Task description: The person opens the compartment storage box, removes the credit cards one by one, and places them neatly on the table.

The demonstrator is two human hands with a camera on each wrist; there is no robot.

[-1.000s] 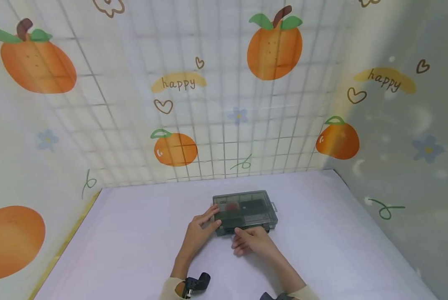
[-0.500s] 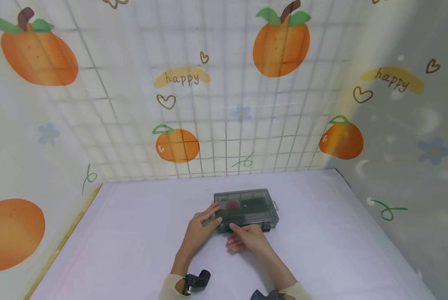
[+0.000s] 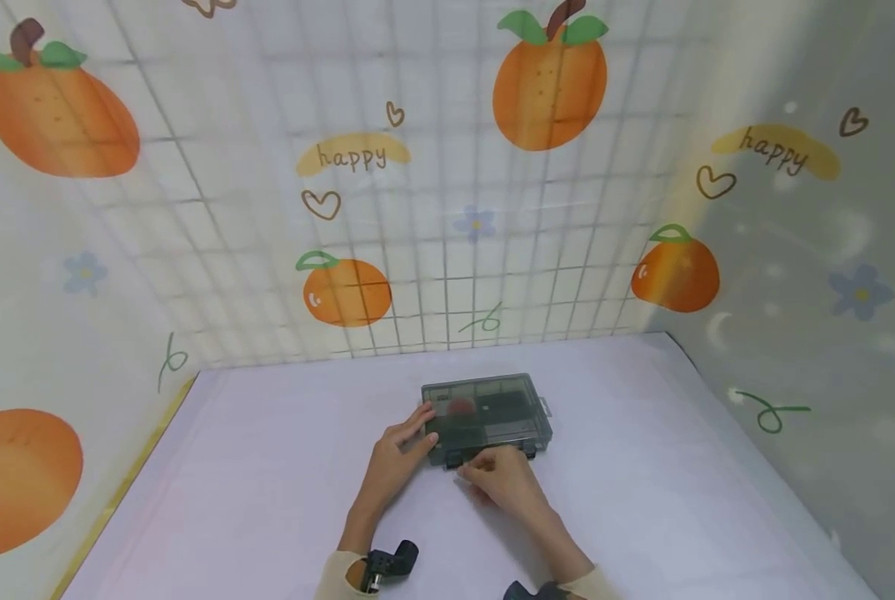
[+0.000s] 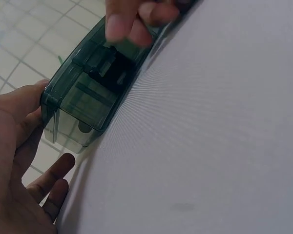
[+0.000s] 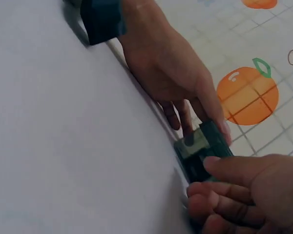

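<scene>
A dark green see-through plastic storage box (image 3: 503,433) lies flat on the table. Through its lid show a reddish patch and darker and paler areas. My left hand (image 3: 393,467) holds its left end, the thumb at the front corner and fingers along the side; in the left wrist view other fingertips (image 4: 63,168) stand off the box. My right hand (image 3: 506,479) is at the front side, close by the left latch (image 4: 107,68), with thumb and fingers loosely bent. The left wrist view shows a gap between those fingertips and the latch. Whether the latch is lifted, I cannot tell.
The box stands on a white tabletop (image 3: 267,500). Behind it hangs a pale curtain (image 3: 447,192) printed with oranges, hearts and "happy", and another grey-toned side (image 3: 807,333) closes off the right. A small black device (image 3: 391,565) is strapped to my left wrist.
My right hand first shifted left along the box's front, then drew slightly back from the left latch, which now shows. The left hand keeps its place on the box.
</scene>
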